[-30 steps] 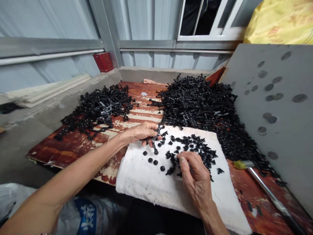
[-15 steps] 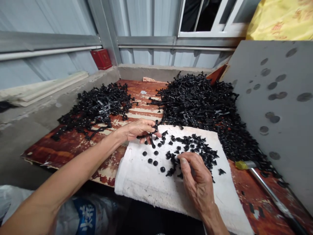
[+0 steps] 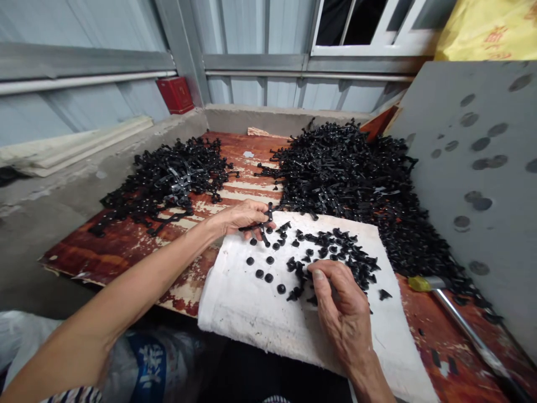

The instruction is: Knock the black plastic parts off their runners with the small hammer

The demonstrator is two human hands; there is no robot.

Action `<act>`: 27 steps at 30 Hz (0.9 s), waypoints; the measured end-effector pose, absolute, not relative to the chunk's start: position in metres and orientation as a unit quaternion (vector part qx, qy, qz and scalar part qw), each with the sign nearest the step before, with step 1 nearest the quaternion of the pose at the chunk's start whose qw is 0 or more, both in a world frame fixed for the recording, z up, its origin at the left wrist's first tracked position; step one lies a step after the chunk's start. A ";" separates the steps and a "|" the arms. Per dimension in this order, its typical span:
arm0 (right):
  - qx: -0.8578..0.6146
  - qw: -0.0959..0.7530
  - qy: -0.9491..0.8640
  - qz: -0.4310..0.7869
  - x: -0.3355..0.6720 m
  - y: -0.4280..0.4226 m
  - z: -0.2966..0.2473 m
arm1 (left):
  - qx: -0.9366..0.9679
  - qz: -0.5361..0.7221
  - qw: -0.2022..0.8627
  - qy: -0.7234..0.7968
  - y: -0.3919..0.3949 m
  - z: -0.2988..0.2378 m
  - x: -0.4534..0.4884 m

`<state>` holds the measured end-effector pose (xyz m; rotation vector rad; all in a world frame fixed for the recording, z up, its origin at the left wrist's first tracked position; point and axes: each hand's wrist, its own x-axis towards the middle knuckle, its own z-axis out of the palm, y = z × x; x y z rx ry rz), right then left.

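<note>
steel-shafted tool (image 3: 465, 336) | grey pitted board (image 3: 474, 184) | red box (image 3: 175, 95) | yellow bag (image 3: 486, 33)

From my remote seat I'm looking at a corner walled in ribbed metal sheeting (image 3: 260, 89), split by a grey steel post (image 3: 181, 50) and horizontal rails. High on the right sits a white-framed window (image 3: 373, 33) with dark panes, and a yellow patterned bag (image 3: 482, 33) bulges beside it. A red box (image 3: 175, 95) stands on the concrete ledge (image 3: 84, 168) by the post, with pale boards (image 3: 79, 144) lying along it. A grey board (image 3: 474, 168) pocked with round marks leans at the right of the weathered red wooden desk (image 3: 104, 252). A woven plastic sack (image 3: 146, 364) with blue print slumps at the lower left. The light looks soft and even.
</note>
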<state>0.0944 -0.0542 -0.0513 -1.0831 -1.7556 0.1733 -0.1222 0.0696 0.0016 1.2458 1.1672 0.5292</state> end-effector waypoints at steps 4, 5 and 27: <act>-0.448 0.511 -0.730 0.074 0.095 -0.054 -0.052 | 0.543 0.236 0.626 0.508 0.070 0.000 -0.123; -0.448 0.511 -0.730 0.075 0.095 -0.055 -0.052 | 0.546 0.233 0.625 0.507 0.069 0.000 -0.124; -0.448 0.517 -0.725 0.078 0.095 -0.054 -0.052 | 0.646 0.163 0.593 0.452 0.066 0.014 -0.108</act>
